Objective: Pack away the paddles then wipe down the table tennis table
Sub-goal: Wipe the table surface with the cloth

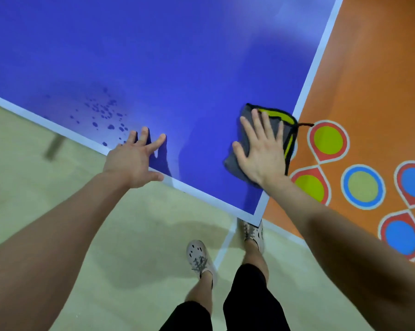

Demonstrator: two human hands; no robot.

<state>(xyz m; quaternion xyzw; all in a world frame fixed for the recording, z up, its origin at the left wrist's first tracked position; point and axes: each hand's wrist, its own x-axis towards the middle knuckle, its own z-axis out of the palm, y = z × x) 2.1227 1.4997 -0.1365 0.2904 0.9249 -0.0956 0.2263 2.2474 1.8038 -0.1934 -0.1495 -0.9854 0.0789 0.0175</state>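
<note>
blue and smooth, the bench has a white painted border and dark droplets near its front edge. a grey cloth with yellow-green trim lies folded by the right-hand corner, under the flat right hand, whose fingers are straight, pressing rather than gripping. it looks soft, light and limp, so a flat palm should steer it. the left hand is spread and released, touching the bench.

There are 1 table, 1 cloth, 1 left hand, 1 right hand, 2 shoes and 5 whole painted circles on the floor at right.
</note>
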